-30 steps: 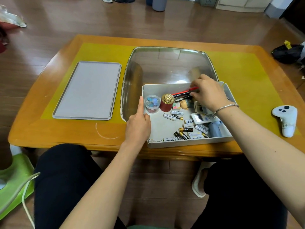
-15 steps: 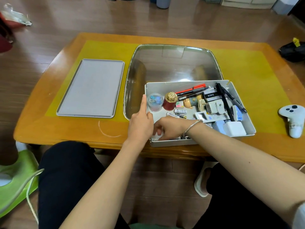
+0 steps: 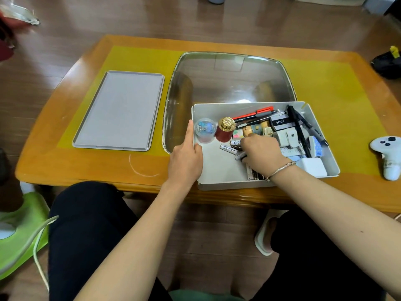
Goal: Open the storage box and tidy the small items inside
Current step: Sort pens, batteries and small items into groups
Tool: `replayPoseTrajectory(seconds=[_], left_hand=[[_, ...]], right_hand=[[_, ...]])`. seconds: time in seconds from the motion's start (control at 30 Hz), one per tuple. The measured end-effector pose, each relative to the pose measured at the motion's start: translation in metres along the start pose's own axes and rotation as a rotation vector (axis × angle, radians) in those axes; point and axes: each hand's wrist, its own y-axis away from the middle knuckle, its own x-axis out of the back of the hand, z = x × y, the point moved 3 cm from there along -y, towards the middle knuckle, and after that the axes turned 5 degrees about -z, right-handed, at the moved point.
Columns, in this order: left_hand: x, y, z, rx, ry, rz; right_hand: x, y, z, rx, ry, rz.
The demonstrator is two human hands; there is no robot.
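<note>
The white storage box stands open at the table's front edge, and its grey lid lies flat to the left. My left hand grips the box's left wall, thumb along the rim. My right hand is inside the box, fingers curled round batteries; one end sticks out at its left. More batteries lie loose just left of that hand. A clear round pot and a red jar with a gold cap stand at the back left. Pens, black markers and a white charger fill the right side.
The box sits partly over a glass panel set in the wooden table. A white game controller lies on the table to the right. A black object is on the floor far right, and a green stool stands at my left knee.
My right hand went from the pens at the back to the front left corner, then to the middle of the box with batteries in it. My left hand stayed on the wall.
</note>
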Motion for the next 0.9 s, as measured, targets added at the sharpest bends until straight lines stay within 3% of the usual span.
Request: replayPoseTrajectory(seconds=[0.13,0.27,0.37,0.43,0.6,0.77,0.9], left_hand=[[0.0,-0.001,0.0,0.0,-0.01,0.004],[-0.001,-0.001,-0.002,0.005,-0.018,0.0],[-0.002,-0.002,-0.003,0.007,-0.031,0.006],[-0.002,-0.003,-0.004,0.006,-0.035,0.006],[-0.001,-0.002,-0.003,-0.002,-0.023,-0.004],[0.0,-0.001,-0.002,-0.003,-0.01,-0.007],[0.001,-0.001,0.0,0.002,-0.001,-0.016]], right_hand=[[0.008,0.006,0.01,-0.162,0.002,0.065],[0.013,0.002,0.002,0.065,-0.244,0.083],[0.006,-0.006,-0.015,0.261,-0.424,-0.026],[-0.005,-0.011,-0.02,0.244,-0.478,-0.087],[-0.012,-0.017,-0.02,0.173,-0.493,-0.014],[-0.013,-0.006,-0.031,0.418,-0.537,-0.326],[-0.018,-0.01,-0.03,0.42,-0.411,-0.378]])
